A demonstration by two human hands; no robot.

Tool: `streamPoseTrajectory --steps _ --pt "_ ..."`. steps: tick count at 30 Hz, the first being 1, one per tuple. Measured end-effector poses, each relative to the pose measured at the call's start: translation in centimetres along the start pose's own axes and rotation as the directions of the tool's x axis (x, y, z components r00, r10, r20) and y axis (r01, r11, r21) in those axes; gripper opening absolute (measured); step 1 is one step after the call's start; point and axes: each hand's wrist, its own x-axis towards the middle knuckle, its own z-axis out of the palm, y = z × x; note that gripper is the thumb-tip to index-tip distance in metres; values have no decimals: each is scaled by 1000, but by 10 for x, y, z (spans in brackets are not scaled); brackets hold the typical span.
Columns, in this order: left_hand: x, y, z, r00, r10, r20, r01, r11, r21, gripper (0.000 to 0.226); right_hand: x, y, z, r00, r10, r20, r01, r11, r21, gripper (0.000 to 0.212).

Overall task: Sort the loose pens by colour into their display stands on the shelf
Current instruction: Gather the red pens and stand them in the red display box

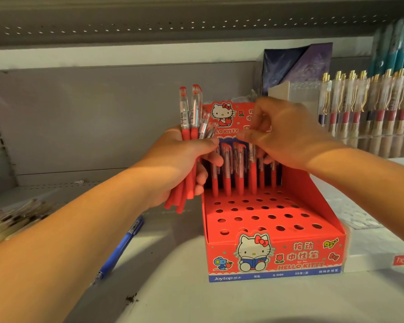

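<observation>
Red gel pens [186,134], likely light and stiff, clamped by matte barrels in left hand [173,164]; one pen [252,173] pinched near its clear top by right hand [287,134].

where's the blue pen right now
In the head view the blue pen lies loose on the shelf, just left of the red display stand and lower in the picture than the left hand gripping the red pens.
</observation>
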Motion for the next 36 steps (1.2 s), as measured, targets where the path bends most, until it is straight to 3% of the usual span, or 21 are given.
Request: streamPoseTrajectory --steps 5,8,13,14,16,18,19,24,33,36 --pt "3 -5 -1 1000 8 11 -8 1000 -5 13 -1 -2 -2 986 84 142 -58 982 -178 30" --pt "4 -7 -2 999 16 49 -16 1000 3 14 0 -5 -6 980 98 173 -63 978 -197 30" --pt "3 -8 -2 991 44 124 -43 999 -11 22 -2 -9 -9 997 -41 66 59 949 -309 25" --pt "2 -8 -2 989 45 142 -45 999 -9 25 -1 -11 -9 998 -55 26 60 974 -221 23" --pt "4 -8 -2 985 50 166 -51 999 1 30 -1 -16 -8 999 -32 17 29 986 161 18" --pt "4 -9 -3 983 57 173 -57 998 -4 32 -4 -23 -2 993 -3 118 -53 880 473 9" --pt "3 -9 -3 983 58 177 -58 998 -3 32 -6 -23 1 987 -27 160 -61 850 524 4" --pt "1 -7 0 977 53 208 -39 997 -68 23 -7 -16 3 975 -60 215 -77 812 579 20" --pt "4 -2 -1 990 42 138 -16 982 -187 26 -3 -20 0 983 -23 180 -154 411 899 16" --pt "3 -2 -2 992 17 126 3 987 -163 24 2 -20 -6 991 76 108 -129 367 921 12"
